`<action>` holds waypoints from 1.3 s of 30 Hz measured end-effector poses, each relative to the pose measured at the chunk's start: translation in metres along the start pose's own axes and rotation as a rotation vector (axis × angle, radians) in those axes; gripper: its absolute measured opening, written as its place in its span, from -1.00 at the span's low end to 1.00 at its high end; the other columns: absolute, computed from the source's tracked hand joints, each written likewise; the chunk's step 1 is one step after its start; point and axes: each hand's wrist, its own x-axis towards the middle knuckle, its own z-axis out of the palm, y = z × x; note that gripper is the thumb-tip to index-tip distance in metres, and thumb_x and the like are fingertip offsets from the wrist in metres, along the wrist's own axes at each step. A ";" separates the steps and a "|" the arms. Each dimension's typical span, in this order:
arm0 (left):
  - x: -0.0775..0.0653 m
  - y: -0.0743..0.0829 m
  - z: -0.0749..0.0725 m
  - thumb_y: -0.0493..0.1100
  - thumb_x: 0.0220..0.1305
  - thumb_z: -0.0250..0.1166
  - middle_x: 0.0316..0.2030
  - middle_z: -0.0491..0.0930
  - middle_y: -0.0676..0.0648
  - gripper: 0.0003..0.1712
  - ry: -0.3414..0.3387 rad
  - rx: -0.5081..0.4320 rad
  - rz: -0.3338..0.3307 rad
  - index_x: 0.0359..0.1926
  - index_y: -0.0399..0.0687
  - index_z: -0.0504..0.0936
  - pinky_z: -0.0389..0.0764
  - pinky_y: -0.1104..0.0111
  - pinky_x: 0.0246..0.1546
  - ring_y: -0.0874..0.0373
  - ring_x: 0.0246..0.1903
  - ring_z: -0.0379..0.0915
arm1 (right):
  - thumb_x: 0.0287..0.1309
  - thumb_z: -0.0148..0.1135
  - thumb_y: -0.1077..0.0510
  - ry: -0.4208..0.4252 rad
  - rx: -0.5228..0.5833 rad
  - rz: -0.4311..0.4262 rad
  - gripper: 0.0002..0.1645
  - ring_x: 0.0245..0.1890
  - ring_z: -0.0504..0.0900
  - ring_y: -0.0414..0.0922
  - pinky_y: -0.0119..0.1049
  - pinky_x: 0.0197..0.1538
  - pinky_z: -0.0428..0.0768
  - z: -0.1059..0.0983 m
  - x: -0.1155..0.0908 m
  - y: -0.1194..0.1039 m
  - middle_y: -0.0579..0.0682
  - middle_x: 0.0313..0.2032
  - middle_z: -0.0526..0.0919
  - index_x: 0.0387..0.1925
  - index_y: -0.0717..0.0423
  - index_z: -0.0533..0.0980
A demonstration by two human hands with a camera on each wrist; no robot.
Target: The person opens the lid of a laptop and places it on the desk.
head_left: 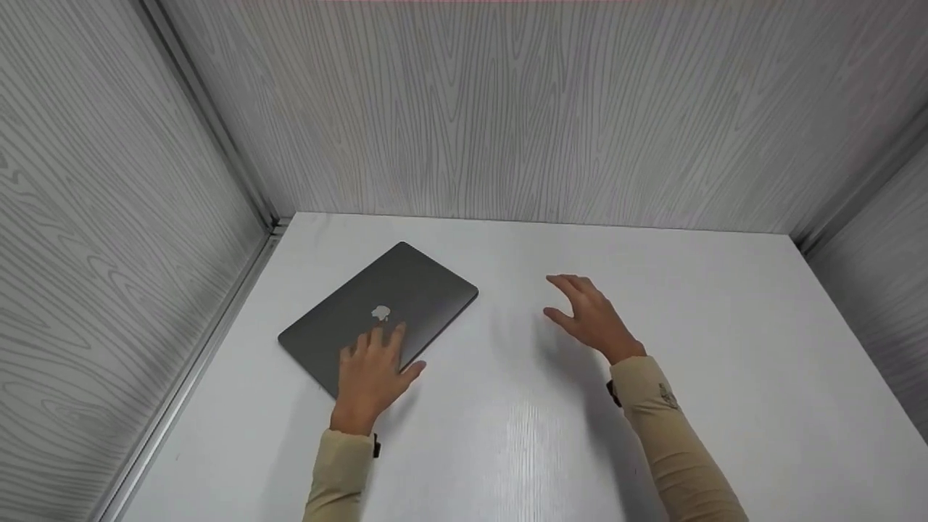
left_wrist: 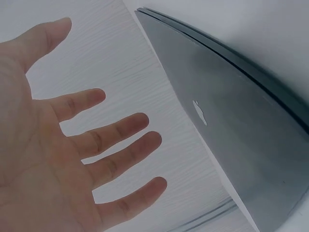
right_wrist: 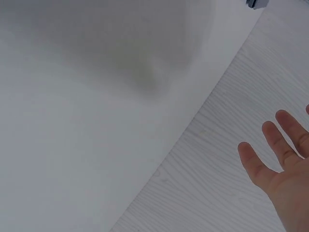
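Observation:
A closed dark grey laptop (head_left: 420,283) with a pale apple-shaped logo lies at a slant on the left half of the white table (head_left: 507,435). My left hand (head_left: 370,373) is over its near corner with fingers spread. In the left wrist view a gap shows between that hand (left_wrist: 53,145) and the laptop (left_wrist: 227,111), which stands to the right of the fingertips. Right of the laptop, my right hand (head_left: 594,319) hovers above the table, its fingers straight and thumb apart, holding nothing. Several of its fingers (right_wrist: 253,166) show in the right wrist view.
Pale wood-grain panels enclose the table: a back wall (head_left: 507,109), a left wall (head_left: 94,239) and a right wall (head_left: 884,290). A metal strip (head_left: 217,319) runs along the table's left edge.

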 end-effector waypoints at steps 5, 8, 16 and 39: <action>-0.009 -0.004 -0.002 0.22 0.29 0.36 0.12 0.49 -0.38 -0.20 -0.052 -0.007 -0.029 0.37 -0.16 0.46 0.55 -0.23 -0.07 -0.33 0.10 0.46 | 0.25 0.42 0.16 -0.035 0.026 -0.020 -0.38 0.19 0.51 0.23 0.21 0.16 0.53 0.015 0.008 -0.009 0.30 0.15 0.56 0.27 0.33 0.47; -0.013 -0.007 -0.003 0.20 0.30 0.35 0.17 0.45 -0.40 -0.20 -0.063 -0.024 -0.044 0.38 -0.17 0.44 0.53 -0.26 -0.06 -0.35 0.13 0.43 | 0.23 0.43 0.18 -0.028 0.031 -0.031 -0.40 0.18 0.52 0.22 0.22 0.14 0.53 0.024 0.013 -0.012 0.29 0.14 0.57 0.24 0.32 0.49; -0.030 -0.022 -0.005 0.16 0.22 0.42 0.11 0.46 -0.41 -0.23 -0.026 0.011 -0.071 0.32 -0.18 0.51 0.56 -0.22 -0.28 -0.37 0.03 0.45 | 0.24 0.42 0.16 -0.015 0.042 -0.118 -0.42 0.15 0.53 0.20 0.18 0.10 0.57 0.051 0.024 -0.022 0.28 0.11 0.57 0.22 0.32 0.49; -0.039 -0.040 0.000 0.13 0.30 0.34 0.36 0.15 -0.58 -0.11 -0.286 -0.106 -0.321 0.44 -0.31 0.29 0.40 -0.48 -0.10 -0.69 0.12 0.27 | 0.24 0.43 0.10 -0.221 -0.015 -0.069 -0.41 0.24 0.45 0.26 0.25 0.06 0.57 0.088 0.051 -0.047 0.36 0.21 0.49 0.20 0.33 0.50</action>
